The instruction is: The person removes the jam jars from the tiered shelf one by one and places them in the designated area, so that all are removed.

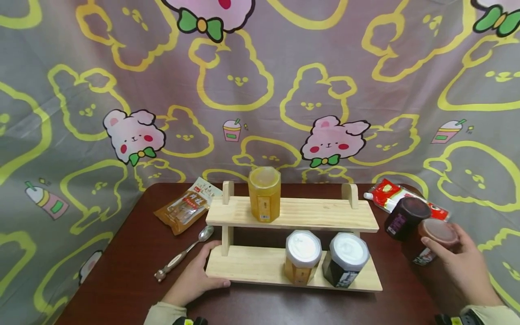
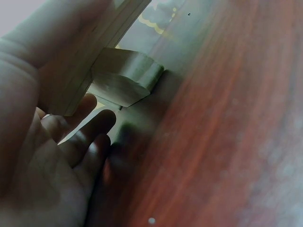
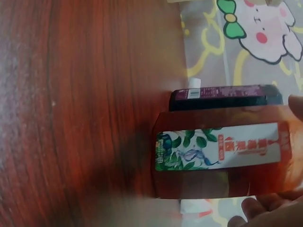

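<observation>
My left hand [image 1: 197, 276] grips the left end of a two-tier wooden shelf rack [image 1: 321, 212], thumb along the front and fingers behind. In the left wrist view those fingers [image 2: 78, 142] curl beside the board. At the right, my right hand [image 1: 465, 264] holds a reddish-brown jar [image 1: 440, 232] around its upper part. Its white label with green leaves [image 3: 203, 149] faces the right wrist camera. Close beside it stands a dark purple-labelled jar [image 1: 406, 219]. A yellow jar [image 1: 265, 195] sits on the upper tier. The lower tier carries a white-lidded amber jar [image 1: 302, 257] and a white-lidded dark jar [image 1: 346, 259].
Left of the rack lie a brown snack packet [image 1: 188, 205] and a spoon [image 1: 183, 255] with a decorated handle. A red and white spouted pouch [image 1: 383, 194] lies behind the two jars at right. Patterned cloth [image 1: 252, 122] hangs behind the dark wooden table [image 1: 122, 275].
</observation>
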`<state>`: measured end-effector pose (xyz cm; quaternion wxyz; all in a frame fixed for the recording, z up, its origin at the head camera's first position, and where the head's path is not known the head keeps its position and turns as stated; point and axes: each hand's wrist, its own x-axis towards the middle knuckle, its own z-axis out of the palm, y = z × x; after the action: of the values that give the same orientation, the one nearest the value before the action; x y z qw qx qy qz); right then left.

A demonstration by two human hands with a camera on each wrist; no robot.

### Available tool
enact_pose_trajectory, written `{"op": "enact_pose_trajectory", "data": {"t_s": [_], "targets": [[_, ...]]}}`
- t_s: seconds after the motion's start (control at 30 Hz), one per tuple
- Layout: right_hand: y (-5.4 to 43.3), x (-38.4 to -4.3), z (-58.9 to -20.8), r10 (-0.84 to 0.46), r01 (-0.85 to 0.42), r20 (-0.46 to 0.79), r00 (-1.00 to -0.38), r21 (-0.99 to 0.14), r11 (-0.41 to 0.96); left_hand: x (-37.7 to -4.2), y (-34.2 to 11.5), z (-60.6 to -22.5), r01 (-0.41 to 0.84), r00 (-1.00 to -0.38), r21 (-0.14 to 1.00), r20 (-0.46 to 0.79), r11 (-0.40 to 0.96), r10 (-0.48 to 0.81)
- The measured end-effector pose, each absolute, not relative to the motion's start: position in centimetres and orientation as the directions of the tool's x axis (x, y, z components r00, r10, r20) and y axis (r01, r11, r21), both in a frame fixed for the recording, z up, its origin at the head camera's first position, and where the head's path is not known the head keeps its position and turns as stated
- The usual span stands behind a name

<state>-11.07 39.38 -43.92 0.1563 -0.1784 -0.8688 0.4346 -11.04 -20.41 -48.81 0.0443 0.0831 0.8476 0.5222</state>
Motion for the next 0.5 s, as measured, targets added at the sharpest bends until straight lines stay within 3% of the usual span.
{"op": "enact_pose_trajectory", "data": {"t_s": [0.13,0.33,0.5], "targets": [[39.1,-10.6,-43.5,0.423,0.102,0.199,-0.884,-0.8,0.591,-11.1,-20.4,-48.8,0.092,-0.982,0.894,0.008,0.439,0.189],[38.3,-10.5,-41.6,0.534,0.27,0.067,-0.843,-0.806,0.526,-11.1,-20.5,-48.9,0.101,-0.981,0.892,0.015,0.441,0.194],[37.3,-10.1,-40.4,0.571,0.248,0.11,-0.814,-0.822,0.512,-11.2,-20.5,-49.0,0.103,-0.98,0.893,0.015,0.437,0.2]]}}
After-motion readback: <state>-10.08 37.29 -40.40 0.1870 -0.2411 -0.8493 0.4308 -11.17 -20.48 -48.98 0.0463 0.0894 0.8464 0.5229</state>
